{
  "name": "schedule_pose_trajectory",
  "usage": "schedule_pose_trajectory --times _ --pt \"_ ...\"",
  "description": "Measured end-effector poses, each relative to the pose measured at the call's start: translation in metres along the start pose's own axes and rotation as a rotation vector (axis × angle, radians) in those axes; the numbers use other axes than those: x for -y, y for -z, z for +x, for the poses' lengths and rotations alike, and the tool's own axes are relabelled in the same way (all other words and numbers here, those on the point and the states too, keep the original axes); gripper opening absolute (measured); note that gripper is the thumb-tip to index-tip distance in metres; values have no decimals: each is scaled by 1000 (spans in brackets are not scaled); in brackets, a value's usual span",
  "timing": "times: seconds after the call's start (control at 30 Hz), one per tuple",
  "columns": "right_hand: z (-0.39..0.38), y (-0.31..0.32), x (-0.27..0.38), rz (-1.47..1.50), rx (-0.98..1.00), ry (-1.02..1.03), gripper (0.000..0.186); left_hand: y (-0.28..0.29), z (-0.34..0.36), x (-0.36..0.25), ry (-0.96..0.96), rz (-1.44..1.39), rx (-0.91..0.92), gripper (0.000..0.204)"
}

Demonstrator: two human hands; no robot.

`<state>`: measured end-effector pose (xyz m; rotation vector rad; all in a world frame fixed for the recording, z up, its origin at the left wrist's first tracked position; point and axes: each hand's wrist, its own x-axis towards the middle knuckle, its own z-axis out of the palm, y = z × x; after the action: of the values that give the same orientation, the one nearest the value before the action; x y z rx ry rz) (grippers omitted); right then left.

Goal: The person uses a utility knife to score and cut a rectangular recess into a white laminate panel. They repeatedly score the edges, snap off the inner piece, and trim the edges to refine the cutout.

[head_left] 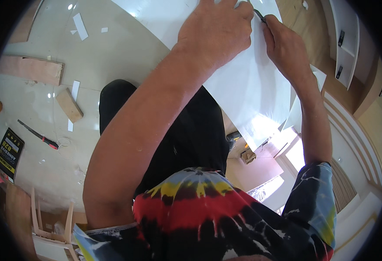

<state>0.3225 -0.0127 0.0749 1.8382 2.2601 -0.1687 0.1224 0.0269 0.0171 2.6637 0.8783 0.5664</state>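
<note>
A large glossy white sheet (238,87) stretches from the top edge down past my right knee. Over its upper part my left hand (217,28) is closed, knuckles up, its fingertips curled and partly cut off by the top edge. What those fingers grip, if anything, is hidden. Just to the right, my right hand (286,45) pinches a slim dark tool (259,16) between thumb and fingers. The tool points up and left toward my left hand; its far end is hidden, and I cannot tell its exact kind.
On the tiled floor at left lie a wooden board (38,69), a wood block (69,104), white offcuts (80,27), a long dark tool with a red part (38,134) and a black-and-yellow can (9,154). A white cabinet with dark hinges (347,43) stands at right.
</note>
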Motion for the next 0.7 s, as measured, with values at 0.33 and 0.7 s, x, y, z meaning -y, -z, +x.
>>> schedule_pose_trajectory --times 0.33,0.7 --pt "-5 6 -4 100 -64 -53 13 -2 1 -4 53 -116 -59 24" --pt "-5 6 -4 -11 -16 10 15 -2 4 -3 69 -127 7 26"
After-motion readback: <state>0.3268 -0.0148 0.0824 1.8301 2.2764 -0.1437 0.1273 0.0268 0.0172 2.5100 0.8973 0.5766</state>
